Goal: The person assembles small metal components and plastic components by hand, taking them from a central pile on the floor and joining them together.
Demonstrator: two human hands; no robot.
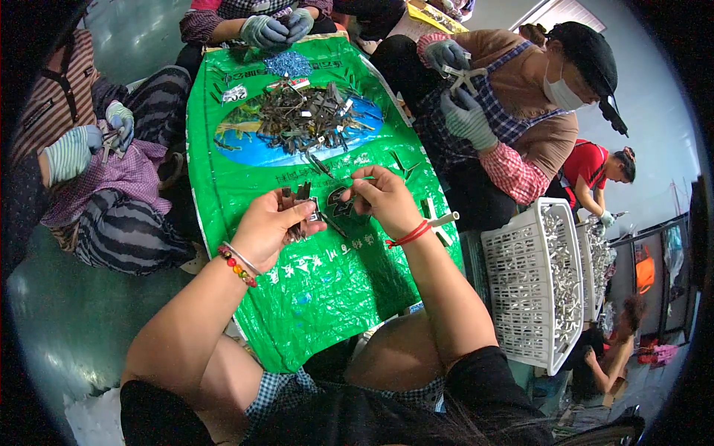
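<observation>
Bare forearms come up from the lower edge over a green woven sack [320,290] spread flat on the floor. Left hand [269,227], with a beaded bracelet at the wrist, has its fingers closed around a small bundle of dark metal clips [299,199], held just above the middle of the sack. Right hand [383,197], a red string at the wrist, pinches one thin metal piece [336,215] between thumb and fingertips, close beside the bundle. More of the same parts lie in a loose pile [309,115] toward the sack's far end. They look light, stiff and springy, with thin edges, so a pinch across the flat sides should hold best. Beyond the sack's right edge stands a white slotted basket [520,290], and gloved co-workers sit around the far and left edges
</observation>
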